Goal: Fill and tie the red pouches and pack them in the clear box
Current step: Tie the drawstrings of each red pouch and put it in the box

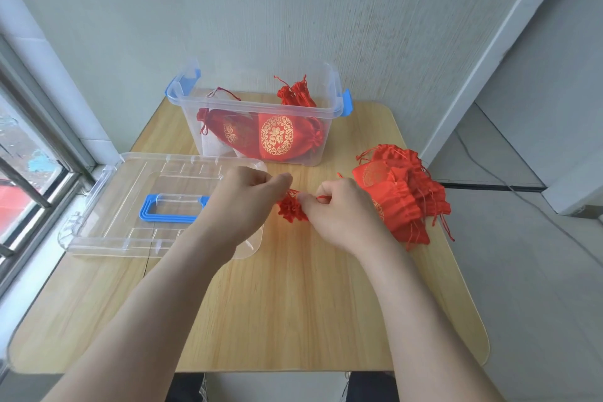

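Red pouch [291, 209]: gathered mouth up, mid-bench [293, 303], left hand [251, 196] and right hand [339, 209] both pinching it and its cord. Clear box [261, 114]: behind, filled pouches inside. Spare pouch pile [404, 196]: right. Lid [146, 206]: left.

A light wooden tabletop [293, 303] with rounded corners is set against a pale grey-green wall [293, 10]. A barred window [29, 179] is seen at left, and grey floor [538, 287] at right, crossed by a thin cable [509, 188].
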Motion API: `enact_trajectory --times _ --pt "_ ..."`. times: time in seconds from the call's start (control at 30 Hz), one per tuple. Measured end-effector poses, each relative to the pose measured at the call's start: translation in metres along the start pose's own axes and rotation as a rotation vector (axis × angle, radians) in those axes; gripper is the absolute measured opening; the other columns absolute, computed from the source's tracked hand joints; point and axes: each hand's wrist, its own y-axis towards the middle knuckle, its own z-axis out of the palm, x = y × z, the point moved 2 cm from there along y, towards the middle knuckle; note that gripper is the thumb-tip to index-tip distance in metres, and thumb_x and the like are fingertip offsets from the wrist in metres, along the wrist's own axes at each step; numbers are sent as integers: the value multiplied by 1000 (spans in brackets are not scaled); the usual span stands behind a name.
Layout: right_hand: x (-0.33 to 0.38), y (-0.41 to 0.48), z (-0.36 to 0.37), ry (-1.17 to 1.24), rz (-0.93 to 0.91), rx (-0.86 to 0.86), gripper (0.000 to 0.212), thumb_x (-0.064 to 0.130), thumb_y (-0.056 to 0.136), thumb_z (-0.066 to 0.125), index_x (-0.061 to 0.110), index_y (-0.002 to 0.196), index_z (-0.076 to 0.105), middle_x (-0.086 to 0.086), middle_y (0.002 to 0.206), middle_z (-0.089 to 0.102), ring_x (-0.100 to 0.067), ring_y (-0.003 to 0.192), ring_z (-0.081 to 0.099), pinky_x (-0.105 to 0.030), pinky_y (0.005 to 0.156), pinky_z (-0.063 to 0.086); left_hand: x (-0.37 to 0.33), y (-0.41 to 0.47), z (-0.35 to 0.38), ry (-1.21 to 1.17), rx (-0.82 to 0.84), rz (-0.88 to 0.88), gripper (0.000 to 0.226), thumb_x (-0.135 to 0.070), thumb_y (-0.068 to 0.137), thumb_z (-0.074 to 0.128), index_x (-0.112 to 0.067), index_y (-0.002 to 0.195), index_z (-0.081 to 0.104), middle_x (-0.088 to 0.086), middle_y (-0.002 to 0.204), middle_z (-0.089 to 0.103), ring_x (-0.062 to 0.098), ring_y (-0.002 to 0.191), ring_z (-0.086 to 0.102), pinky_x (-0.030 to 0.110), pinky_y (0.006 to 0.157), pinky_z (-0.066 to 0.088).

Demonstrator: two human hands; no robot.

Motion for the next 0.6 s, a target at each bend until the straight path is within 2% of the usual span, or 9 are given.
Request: enact_trajectory --times 0.07,0.13,0.2,0.27,0.37,0.47,0.53,0.6 --pt "0 1 -1 3 -7 -1 44 40 98 68 17 66 47 5 60 43 -17 54 41 -30 46 30 -2 -1 -1 -32 -60 15 58 -40 96 70 16 84 58 7 76 47 20 71 42 33 64 36" --pt "0 0 -2 6 -20 -1 46 40 98 69 18 65 45 8 59 43 -15 53 41 -23 42 29 -3 -1 -2 -87 -88 48 58 -36 91 77 15 76 54 8 72 51 22 67 47 33 65 42" --pt "1 0 -1 13 -39 -1 47 40 97 71 19 64 45 9 58 43 -14 51 41 -19 40 31 -3 0 -4 -142 -87 37 50 -34 88 82 3 69 55 9 69 61 17 64 58 32 63 51" --pt "1 0 0 4 -46 2 46 41 96 72 19 64 46 10 59 46 -13 53 44 -20 42 31 -5 -2 -3 -225 -7 -22 41 -34 90 81 -7 71 57 3 77 75 12 65 65 28 61 55" --pt "0 0 0 3 -31 7 39 42 94 73 19 68 54 10 65 54 -14 61 52 -26 50 34 -6 -4 -1 -342 116 -88 37 -39 99 72 -14 80 53 7 96 82 14 65 63 29 61 55" --pt "0 -1 -3 -13 -20 -30 21 45 92 74 25 88 70 13 82 64 -13 79 62 -28 59 39 -4 -4 0 -336 141 -129 35 -45 104 63 -13 92 56 7 92 81 13 60 58 29 59 56" --pt "1 -2 -4 -28 -43 -74 17 43 94 73 31 106 73 14 98 68 -13 91 62 -27 70 40 -1 -2 0 -337 152 -146 36 -46 105 59 -12 94 58 5 84 77 14 57 55 30 59 54" --pt "3 0 -5 36 -62 -84 16 39 96 71 33 110 76 12 98 71 -10 87 62 -26 69 41 1 -1 2 -336 172 -146 36 -44 108 55 -11 92 58 4 77 69 15 56 51 32 60 51"
